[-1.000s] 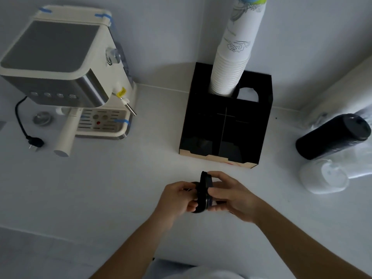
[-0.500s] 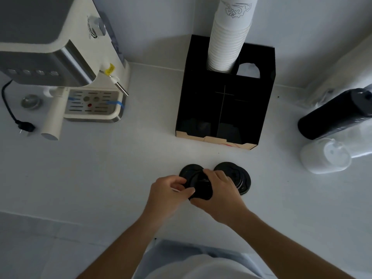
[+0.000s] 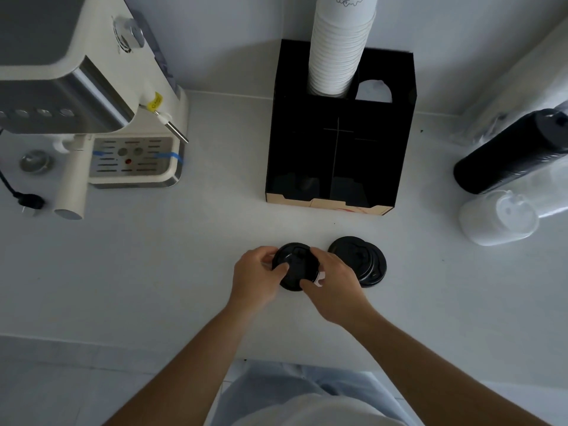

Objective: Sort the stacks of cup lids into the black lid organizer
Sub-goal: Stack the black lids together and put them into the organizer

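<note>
A short stack of black cup lids (image 3: 296, 262) lies flat on the white counter, gripped from both sides by my left hand (image 3: 256, 276) and my right hand (image 3: 335, 282). Just to its right, a second small pile of black lids (image 3: 361, 259) rests loose on the counter, slightly fanned. The black lid organizer (image 3: 381, 142) stands behind them against the wall, its front compartments dark, with a tall stack of white paper cups (image 3: 338, 50) rising from its back left slot.
A cream espresso machine (image 3: 76, 96) occupies the left, with its plug (image 3: 29, 202) on the counter. At the right edge lie a long sleeve of black lids (image 3: 510, 152) and a sleeve of white lids (image 3: 498, 218). The counter's front edge is near my body.
The lids I held upright on edge between both hands now lie flat on the counter, split into two piles. The camera has tilted down and closer.
</note>
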{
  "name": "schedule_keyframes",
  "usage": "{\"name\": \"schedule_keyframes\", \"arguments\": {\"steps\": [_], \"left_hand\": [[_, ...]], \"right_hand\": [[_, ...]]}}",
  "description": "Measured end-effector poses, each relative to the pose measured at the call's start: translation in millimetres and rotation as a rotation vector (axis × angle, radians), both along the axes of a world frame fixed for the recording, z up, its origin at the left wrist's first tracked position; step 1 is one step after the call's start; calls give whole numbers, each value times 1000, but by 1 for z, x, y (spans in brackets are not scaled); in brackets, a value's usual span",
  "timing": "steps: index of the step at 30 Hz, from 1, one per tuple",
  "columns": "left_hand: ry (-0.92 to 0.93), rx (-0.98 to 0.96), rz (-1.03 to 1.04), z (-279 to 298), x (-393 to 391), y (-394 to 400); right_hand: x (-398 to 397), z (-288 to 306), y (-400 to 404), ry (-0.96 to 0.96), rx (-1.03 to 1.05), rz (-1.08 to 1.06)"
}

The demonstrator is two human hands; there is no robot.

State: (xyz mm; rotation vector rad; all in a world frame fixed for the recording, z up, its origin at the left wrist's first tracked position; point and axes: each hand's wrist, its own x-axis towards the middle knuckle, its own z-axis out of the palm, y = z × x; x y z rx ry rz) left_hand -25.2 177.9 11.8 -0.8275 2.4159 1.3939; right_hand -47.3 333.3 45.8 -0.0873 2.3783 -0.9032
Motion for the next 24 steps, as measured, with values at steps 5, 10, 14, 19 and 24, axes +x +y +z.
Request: {"name": "schedule_keyframes", "arguments": {"steps": [5, 10, 14, 19, 24], "left_hand": [[-48, -25, -20, -8, 0, -4], [-65, 13, -51, -8, -2, -7], [-62, 26, -136, -5, -8, -5], [-67, -8, -159, -3, -13, -2], [-123, 75, -139, -2, -16, -5]], "right_hand": [[11, 0, 8, -31, -48, -29], [19, -1, 13, -153, -94, -160], [16, -3, 8, -206, -197, -235], [11, -6, 2, -219, -196, -302], [7, -10, 1, -194, -207, -371]]}}
